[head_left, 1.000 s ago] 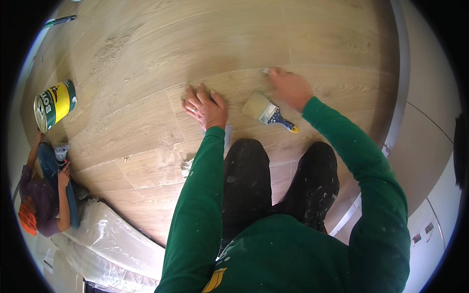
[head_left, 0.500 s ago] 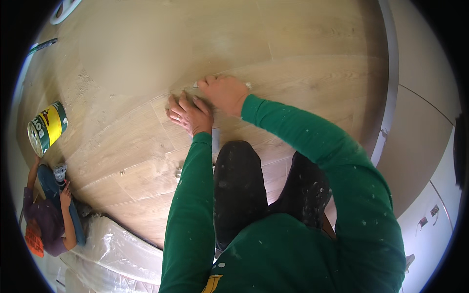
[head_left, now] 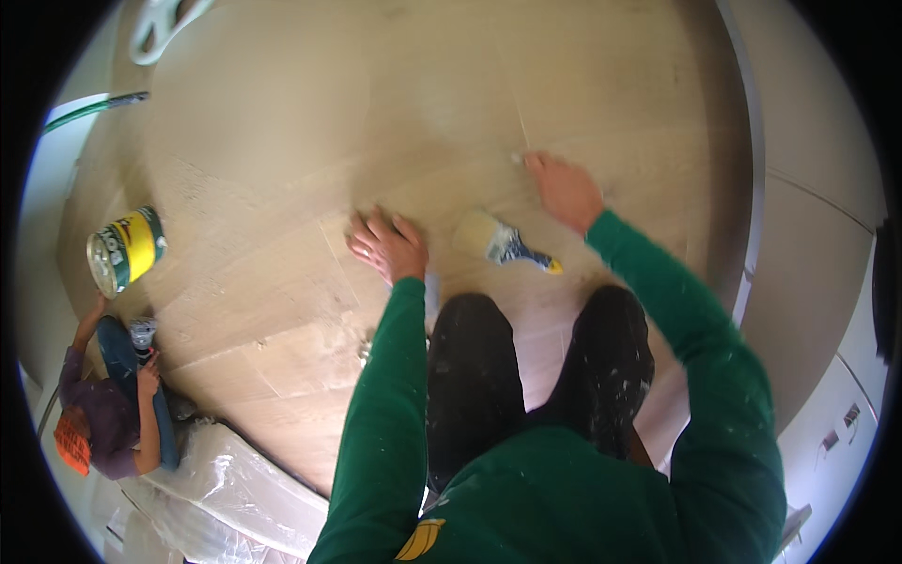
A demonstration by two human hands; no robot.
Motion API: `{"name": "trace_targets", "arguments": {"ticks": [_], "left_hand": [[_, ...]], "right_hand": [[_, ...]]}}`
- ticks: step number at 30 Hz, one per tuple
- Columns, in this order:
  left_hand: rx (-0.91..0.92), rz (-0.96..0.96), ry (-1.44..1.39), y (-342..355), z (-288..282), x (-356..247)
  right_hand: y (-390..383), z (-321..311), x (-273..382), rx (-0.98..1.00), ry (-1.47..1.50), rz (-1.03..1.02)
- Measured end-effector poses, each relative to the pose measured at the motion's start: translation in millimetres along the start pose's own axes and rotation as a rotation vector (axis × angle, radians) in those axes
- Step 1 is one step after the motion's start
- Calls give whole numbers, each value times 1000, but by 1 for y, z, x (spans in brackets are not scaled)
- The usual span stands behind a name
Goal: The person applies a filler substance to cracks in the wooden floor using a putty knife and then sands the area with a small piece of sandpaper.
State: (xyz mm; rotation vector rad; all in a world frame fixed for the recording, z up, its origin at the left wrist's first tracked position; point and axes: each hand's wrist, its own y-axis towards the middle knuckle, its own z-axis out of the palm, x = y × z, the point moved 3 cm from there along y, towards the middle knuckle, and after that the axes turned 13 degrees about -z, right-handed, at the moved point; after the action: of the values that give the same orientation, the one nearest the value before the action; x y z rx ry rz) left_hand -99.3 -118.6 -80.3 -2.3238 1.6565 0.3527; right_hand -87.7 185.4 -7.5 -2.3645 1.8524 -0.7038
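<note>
My left hand [head_left: 387,246] lies on the wood-look floor [head_left: 282,310] with its fingers spread, a ring on one of them. Farther to the right, my right hand [head_left: 567,195] is closed, and a small whitish tip shows at its fingertips; what it grips is mostly hidden. Between the hands and nearer to my knees rests a paintbrush [head_left: 512,246] with pale bristles, a blue handle and a yellow end. Neither hand touches it. A greyish object [head_left: 431,294] sits by my left wrist, partly covered by the sleeve.
At the left a co-worker [head_left: 108,404] in an orange cap reaches to a yellow and green can [head_left: 132,249]. Plastic-covered material [head_left: 235,479] lies below. A green-handled tool [head_left: 99,108] and a white object [head_left: 155,33] are far left. A wall [head_left: 808,263] bounds the right.
My right hand has moved right and away from the left hand, which stays flat on the floor. The paintbrush has come into sight. The whole view has shifted somewhat.
</note>
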Motion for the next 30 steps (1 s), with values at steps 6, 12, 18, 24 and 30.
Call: {"name": "trace_targets", "arguments": {"ticks": [6,12,18,24,30], "left_hand": [[4,-38,43,0,-9,21],[92,69,82,13,-44,-16],[228,62,-303,37,-82,4],[409,-534,-674,16,-50,55],[788,141,-129,-97,-35,41]], "right_hand": [[-92,65,64,-258,443,380],[-158,74,81,-434,562,408],[-187,82,87,-377,699,443],[-209,87,102,-246,743,470],[-224,108,82,-189,701,492]]}}
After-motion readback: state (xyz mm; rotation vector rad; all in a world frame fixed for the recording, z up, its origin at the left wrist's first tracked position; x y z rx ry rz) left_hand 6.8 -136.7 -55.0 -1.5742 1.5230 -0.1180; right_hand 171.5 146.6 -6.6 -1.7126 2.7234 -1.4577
